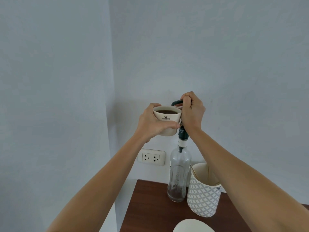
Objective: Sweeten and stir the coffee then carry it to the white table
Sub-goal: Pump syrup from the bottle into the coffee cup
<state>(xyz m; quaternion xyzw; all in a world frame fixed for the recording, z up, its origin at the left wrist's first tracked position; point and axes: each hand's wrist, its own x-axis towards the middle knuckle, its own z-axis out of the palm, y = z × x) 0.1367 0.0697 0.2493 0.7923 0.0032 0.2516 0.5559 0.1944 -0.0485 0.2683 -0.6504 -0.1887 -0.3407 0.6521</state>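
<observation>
Above the brown table (150, 206) I grip the coffee cup (167, 118) in my left hand (150, 124), raised under the dark spout. My right hand (192, 113) is clenched over the syrup bottle's pump (177, 102).

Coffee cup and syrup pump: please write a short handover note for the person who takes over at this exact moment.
Left hand: holds the white coffee cup in the air, under the dark pump spout.
Right hand: closed on the pump head of the glass syrup bottle, which stands on the brown table beside a patterned holder.
Done: cup is full and in place under the spout.
Left: whether syrup is in cannot be told; stir, then carry to the white table, not in view.
</observation>
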